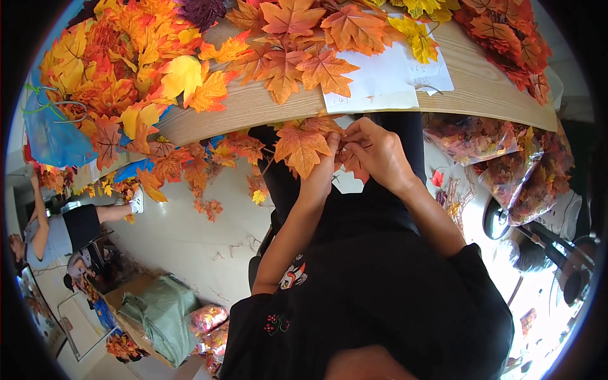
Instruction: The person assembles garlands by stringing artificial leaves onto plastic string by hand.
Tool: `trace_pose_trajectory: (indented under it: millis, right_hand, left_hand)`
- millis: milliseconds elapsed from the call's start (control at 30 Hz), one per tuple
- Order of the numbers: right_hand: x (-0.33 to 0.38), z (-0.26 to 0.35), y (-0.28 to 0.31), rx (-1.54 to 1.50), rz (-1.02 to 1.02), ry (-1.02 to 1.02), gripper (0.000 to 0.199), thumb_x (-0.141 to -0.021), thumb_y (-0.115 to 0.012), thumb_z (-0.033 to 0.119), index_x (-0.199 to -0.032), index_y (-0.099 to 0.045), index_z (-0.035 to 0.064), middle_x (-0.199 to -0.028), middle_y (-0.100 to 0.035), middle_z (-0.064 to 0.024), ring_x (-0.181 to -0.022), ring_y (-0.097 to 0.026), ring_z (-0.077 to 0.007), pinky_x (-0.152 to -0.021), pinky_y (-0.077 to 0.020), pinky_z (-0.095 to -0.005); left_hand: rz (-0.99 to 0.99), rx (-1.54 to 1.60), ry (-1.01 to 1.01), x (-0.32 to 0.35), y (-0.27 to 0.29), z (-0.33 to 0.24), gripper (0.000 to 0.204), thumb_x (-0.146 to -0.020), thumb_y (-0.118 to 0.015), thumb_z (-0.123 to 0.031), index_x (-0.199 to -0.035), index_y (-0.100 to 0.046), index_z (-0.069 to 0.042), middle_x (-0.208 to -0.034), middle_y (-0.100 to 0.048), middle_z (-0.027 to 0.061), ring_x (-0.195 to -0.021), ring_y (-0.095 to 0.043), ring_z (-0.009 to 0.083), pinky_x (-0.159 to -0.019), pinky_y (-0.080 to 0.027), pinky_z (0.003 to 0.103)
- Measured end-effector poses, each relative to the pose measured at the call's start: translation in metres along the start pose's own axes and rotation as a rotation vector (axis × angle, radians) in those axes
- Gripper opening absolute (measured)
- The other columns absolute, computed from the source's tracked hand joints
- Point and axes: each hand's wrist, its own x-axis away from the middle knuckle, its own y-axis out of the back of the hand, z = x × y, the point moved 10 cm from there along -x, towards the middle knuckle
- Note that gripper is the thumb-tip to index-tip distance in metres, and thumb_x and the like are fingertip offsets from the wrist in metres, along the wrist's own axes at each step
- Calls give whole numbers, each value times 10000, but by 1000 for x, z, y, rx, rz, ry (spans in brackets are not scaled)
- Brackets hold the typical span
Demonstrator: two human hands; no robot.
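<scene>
In front of my lap, just below the table's near edge, my left hand (321, 172) is closed around the stem side of an orange artificial maple leaf (300, 149). More leaves of the same kind cluster behind it. My right hand (384, 156) meets it fingertip to fingertip, thumb and fingers pinched together; what lies in the pinch is too small to make out. Beneath the two hands hangs another orange-red leaf (354, 167), partly covered by fingers.
Orange maple leaves (288, 60) lie on the wooden table (253, 113) beside white papers (367, 85). A yellow-orange leaf heap (136, 57) fills the left. Bagged leaves (478, 142) hang at right. A person (54, 234) and a green sack (161, 313) are at left.
</scene>
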Motion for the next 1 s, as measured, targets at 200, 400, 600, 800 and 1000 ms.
trace_pose_trajectory:
  millis: [200,400,600,800,1000]
  right_hand:
    - [0,-4,-2,-27,23,-18,157,-769,-585,-46,-909,-515,-45,-761,-630,-129,-693,-647,-161,-623,-513,-255]
    - [1,-1,-3,18,29,1,146,-758,-592,-42,-886,-522,-47,-752,-628,-131,-704,-648,-177,-627,-510,-261]
    - [-1,1,-3,39,33,-18,154,-741,-601,-37,-875,-526,-45,-745,-630,-135,-710,-650,-187,-634,-510,-263]
    - [-4,-4,-3,-20,25,-49,157,-727,-611,-32,-860,-529,-40,-730,-630,-123,-689,-644,-176,-619,-502,-259]
    - [-5,-6,-6,-34,63,-85,163,-706,-608,-43,-845,-524,-35,-711,-624,-142,-679,-645,-215,-614,-505,-278]
  left_hand:
    - [-3,-86,0,2,3,6,185,-876,-570,-231,-979,-565,-77,-837,-594,2,-656,-536,73,-573,-442,193]
    - [-49,-11,69,4,7,6,163,-877,-570,-231,-939,-560,-81,-784,-572,-7,-620,-523,67,-525,-428,192]
    - [-22,-37,17,2,7,9,149,-871,-579,-224,-913,-553,-84,-748,-556,-13,-573,-501,60,-491,-408,185]
    - [46,-292,-142,-1,5,0,158,-873,-571,-204,-947,-550,-66,-762,-560,-4,-580,-507,68,-504,-417,188]
    - [230,153,-279,9,-2,-18,319,-795,-579,-48,-1094,-529,48,-1040,-587,103,-867,-590,131,-758,-493,242]
